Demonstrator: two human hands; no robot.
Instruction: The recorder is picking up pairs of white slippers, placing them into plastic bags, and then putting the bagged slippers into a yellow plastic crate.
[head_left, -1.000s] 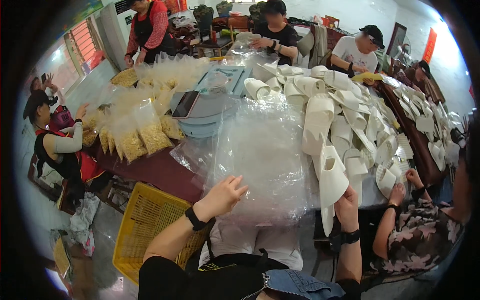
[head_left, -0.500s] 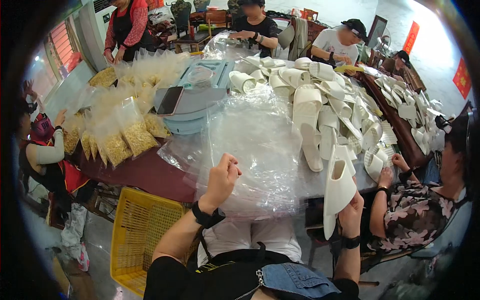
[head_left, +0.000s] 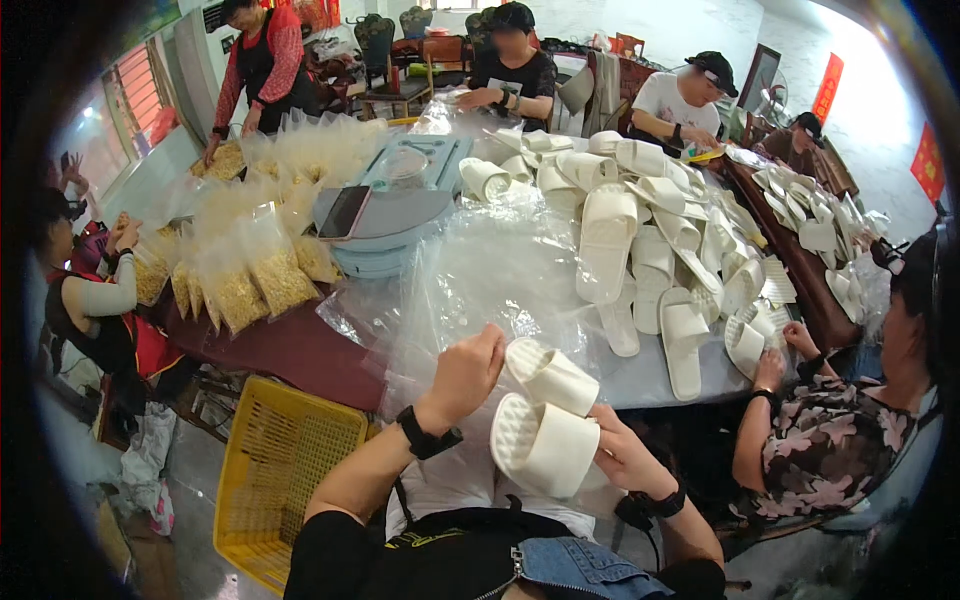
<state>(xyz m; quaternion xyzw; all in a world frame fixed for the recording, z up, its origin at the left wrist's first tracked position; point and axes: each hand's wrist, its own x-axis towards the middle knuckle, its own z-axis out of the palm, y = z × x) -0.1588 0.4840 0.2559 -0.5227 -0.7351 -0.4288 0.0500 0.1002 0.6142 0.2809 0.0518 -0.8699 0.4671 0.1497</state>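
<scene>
My right hand (head_left: 628, 455) grips a pair of white slippers (head_left: 545, 448) by their right-hand ends, one above the other. They hang over the near edge of the table, their quilted insoles showing. Just left of them, my left hand (head_left: 465, 378) is closed in a pinch, its fingertips on the clear plastic bag (head_left: 470, 280). That bag lies on top of a stack of similar bags, and the film under my fingers is hard to make out. Beyond my right hand, a heap of loose white slippers (head_left: 655, 255) covers the table's right part.
Filled clear bags of yellowish pieces (head_left: 240, 285) stand at the left. A phone (head_left: 344, 213) rests on a grey-blue tub (head_left: 375, 245). A yellow crate (head_left: 285, 470) sits below on my left. A co-worker's hands (head_left: 770, 365) handle slippers at the right; other people work around the table.
My right hand has swung left with the slippers, from beside the heap to in front of the bags. My left hand has shifted slightly right and lower, its fingers now pinched.
</scene>
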